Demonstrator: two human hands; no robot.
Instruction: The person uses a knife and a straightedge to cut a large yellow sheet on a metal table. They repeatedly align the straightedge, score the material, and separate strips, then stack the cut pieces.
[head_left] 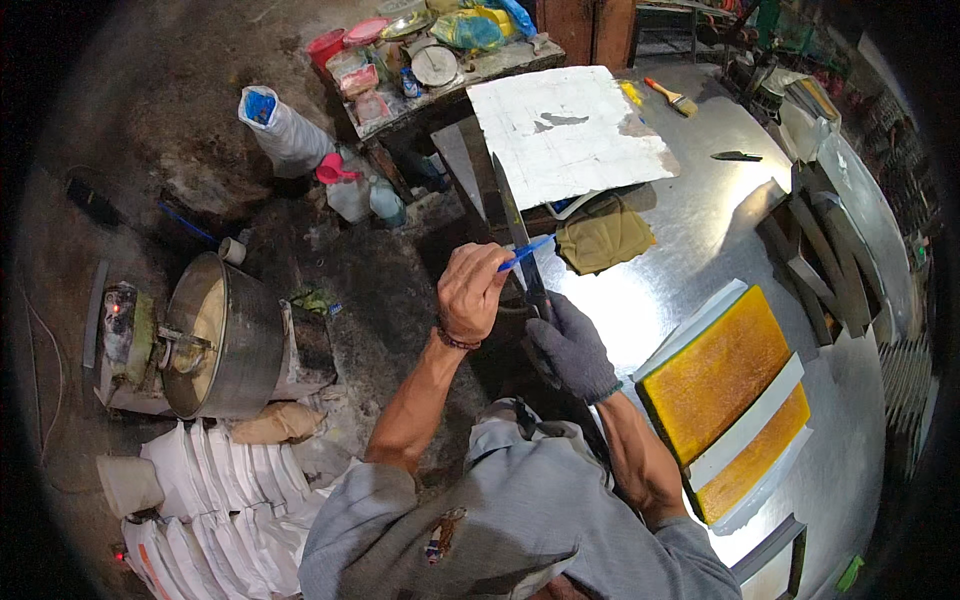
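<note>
My gloved right hand (pixel 572 350) is closed round the handle of a long knife (pixel 508 197), its blade angled up and away to the left. In my bare left hand (pixel 470 290), pinched between the fingers, is a thin blue plastic piece (pixel 537 247) that lies across the blade just above the handle. I cannot make out its exact kind. To the right of the gloved hand, a golden-yellow slab (pixel 712 370) rests on the metal table (pixel 620 300), with a pale strip (pixel 748 420) across it. A folded olive cloth (pixel 604 236) lies beyond the knife.
A worn white board (pixel 570 125) covers the table's far left corner. Beyond are a brush (pixel 672 98) and a small knife (pixel 737 156); metal bars (pixel 815 260) stand at the right. Left on the floor are a mixing drum (pixel 240 335), white sacks (pixel 215 510) and a cluttered low bench (pixel 480 75).
</note>
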